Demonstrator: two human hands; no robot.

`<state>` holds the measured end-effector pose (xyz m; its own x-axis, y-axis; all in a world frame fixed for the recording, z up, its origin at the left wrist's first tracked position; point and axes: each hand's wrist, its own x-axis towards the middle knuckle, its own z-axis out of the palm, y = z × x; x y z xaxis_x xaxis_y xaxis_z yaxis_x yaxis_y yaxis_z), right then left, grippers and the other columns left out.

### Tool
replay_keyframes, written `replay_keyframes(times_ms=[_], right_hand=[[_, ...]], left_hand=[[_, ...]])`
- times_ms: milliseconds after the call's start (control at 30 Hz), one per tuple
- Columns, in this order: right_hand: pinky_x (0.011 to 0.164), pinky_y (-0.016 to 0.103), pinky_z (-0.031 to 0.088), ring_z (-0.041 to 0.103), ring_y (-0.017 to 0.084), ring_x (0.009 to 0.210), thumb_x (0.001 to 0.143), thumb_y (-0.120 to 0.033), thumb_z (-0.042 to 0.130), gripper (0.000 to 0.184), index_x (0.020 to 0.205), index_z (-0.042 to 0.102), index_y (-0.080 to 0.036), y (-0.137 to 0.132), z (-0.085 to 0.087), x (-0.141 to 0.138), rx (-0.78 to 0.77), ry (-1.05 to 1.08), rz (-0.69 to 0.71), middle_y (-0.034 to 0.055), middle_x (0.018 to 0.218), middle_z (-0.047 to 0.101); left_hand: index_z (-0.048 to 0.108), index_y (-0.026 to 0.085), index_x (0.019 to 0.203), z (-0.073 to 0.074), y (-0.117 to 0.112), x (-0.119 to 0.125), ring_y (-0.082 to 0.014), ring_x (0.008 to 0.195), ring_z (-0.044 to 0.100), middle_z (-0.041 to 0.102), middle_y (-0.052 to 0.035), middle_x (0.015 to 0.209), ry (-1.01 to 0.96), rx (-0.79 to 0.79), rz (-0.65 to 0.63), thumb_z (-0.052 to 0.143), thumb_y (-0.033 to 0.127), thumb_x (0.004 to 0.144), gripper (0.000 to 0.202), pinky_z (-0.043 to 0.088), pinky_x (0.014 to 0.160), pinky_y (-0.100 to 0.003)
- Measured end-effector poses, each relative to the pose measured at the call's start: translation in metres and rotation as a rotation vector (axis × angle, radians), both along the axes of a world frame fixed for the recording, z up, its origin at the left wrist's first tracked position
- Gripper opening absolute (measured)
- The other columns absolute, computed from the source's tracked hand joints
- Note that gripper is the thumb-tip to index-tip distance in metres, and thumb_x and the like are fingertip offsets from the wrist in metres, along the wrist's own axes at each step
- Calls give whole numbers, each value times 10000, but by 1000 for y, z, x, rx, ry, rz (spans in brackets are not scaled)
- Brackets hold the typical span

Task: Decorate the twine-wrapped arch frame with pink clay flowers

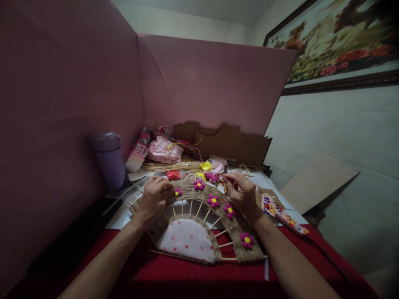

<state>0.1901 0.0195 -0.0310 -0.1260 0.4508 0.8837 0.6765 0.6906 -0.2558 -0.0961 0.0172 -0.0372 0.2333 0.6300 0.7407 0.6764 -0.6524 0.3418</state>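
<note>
A fan-shaped craft piece lies on the red cloth. It has a twine-wrapped arch, wooden spokes and a pink dotted half-circle at its middle. Several magenta flowers with yellow centres sit along the arch, such as one flower. My left hand rests on the arch's left end, fingers curled beside a small flower. My right hand is over the arch's upper right part, with fingers pinched together near its top; what they hold is too small to make out.
Pink panels wall in the table. A purple cup stands at the left. Bamboo sticks, pink cloth, a red clay piece, a yellow piece and cardboard lie behind. A patterned flat piece sits on the right.
</note>
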Motion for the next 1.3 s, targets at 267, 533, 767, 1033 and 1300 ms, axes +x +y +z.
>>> replay_keyframes(times_ms=[267, 533, 767, 1033, 1300], right_hand=[[603, 281, 437, 560, 160, 683, 862, -187, 564, 100, 923, 644, -189, 0, 1, 0, 9, -4, 2, 52, 801, 642], [603, 281, 439, 566, 162, 689, 857, -188, 571, 86, 906, 641, -191, 0, 0, 0, 13, 6, 3, 54, 807, 642], [616, 283, 443, 572, 164, 703, 864, -194, 561, 94, 921, 635, -187, 0, 0, 0, -3, -2, -7, 50, 795, 638], [629, 291, 458, 594, 170, 716, 861, -207, 558, 109, 929, 641, -189, -1, 1, 1, -6, -10, -6, 58, 837, 665], [632, 302, 463, 595, 178, 729, 862, -204, 552, 113, 928, 643, -194, -2, 2, 0, -16, -6, -4, 63, 833, 661]], left_hand=[[697, 219, 738, -1, 1, -2, -206, 869, 506, 648, -38, 834, 36, 2, -4, 591, 189, 814, 133, 390, 795, -368], [706, 205, 777, 4, -2, -4, -207, 878, 502, 634, -50, 842, 5, 83, 28, 526, 78, 787, 220, 423, 790, -372], [752, 299, 749, 6, -9, -3, -248, 938, 483, 646, -45, 887, 207, 203, 125, 563, 67, 756, 299, 396, 838, -425], [747, 338, 787, 5, -10, -5, -262, 1007, 485, 651, -44, 916, 239, 316, 128, 556, 101, 776, 304, 386, 866, -425], [737, 369, 818, 5, -13, 0, -283, 1049, 449, 626, -46, 978, 370, 298, 101, 612, 255, 791, 171, 358, 859, -441]])
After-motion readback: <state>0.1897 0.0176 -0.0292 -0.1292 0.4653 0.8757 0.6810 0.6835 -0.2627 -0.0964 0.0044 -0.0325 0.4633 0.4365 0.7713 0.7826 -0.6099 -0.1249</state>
